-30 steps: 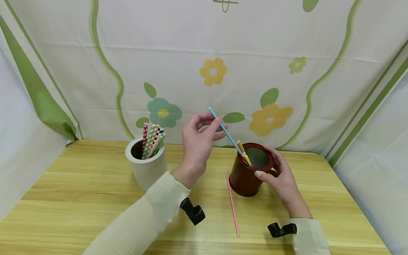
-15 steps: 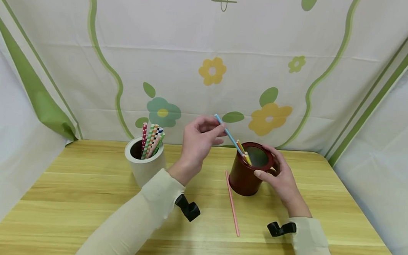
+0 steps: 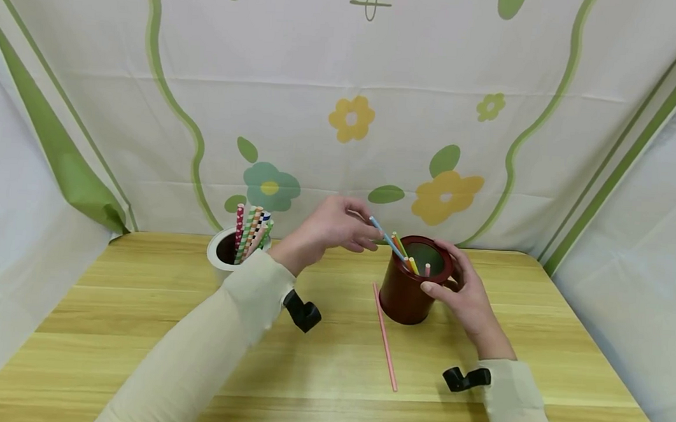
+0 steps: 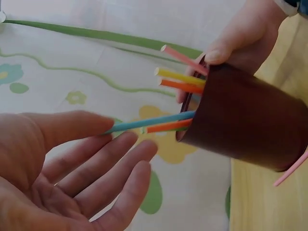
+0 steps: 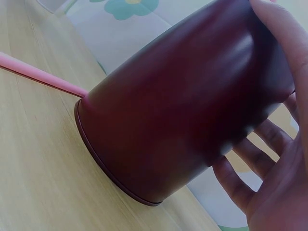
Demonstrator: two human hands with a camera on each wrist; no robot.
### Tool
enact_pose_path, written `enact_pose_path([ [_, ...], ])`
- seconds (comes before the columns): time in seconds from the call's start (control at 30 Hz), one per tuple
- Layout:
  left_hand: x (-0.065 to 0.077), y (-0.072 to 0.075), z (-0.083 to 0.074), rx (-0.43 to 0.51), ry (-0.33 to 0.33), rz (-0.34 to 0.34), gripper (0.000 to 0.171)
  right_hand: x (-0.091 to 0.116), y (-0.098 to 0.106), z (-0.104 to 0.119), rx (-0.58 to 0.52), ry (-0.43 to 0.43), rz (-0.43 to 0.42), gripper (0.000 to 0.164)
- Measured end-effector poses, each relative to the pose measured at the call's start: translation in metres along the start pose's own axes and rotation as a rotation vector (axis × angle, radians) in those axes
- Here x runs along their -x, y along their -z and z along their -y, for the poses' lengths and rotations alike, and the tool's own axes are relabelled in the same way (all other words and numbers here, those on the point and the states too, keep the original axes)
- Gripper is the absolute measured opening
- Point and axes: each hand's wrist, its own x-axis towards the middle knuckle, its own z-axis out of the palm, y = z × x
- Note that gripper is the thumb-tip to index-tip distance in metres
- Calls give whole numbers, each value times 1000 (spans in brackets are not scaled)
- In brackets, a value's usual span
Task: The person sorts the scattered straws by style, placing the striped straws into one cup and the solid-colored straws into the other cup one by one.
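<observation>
My left hand [image 3: 337,227] pinches the upper end of a blue drinking straw [image 4: 150,122] between thumb and index finger; the other fingers are spread below it. The straw's lower part slants over the rim into a dark red-brown mug [image 3: 403,296], where its end is hidden. Several other straws lean in that mug, among them a yellow straw [image 4: 178,77] and a pink straw [image 4: 182,58]. With thumb at the rim and fingers round the handle side, my right hand [image 3: 465,297] holds the mug upright on the table.
A white cup [image 3: 217,255] with several patterned paper straws [image 3: 249,235] stands at the left, partly behind the left forearm. Left of the mug's base, a pink straw [image 3: 385,344] lies on the wooden table [image 3: 550,324]. A flowered curtain [image 3: 298,94] hangs behind.
My left hand has come lower and a little to the right, so the blue straw sits deeper in the mug. A pink straw end now shows inside the mug. My right hand stays put.
</observation>
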Motion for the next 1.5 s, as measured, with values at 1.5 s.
enact_pose_path([
  [1.5,-22,-37,22,-125,5,31,6,1,0,0,21,-10,-2,81],
])
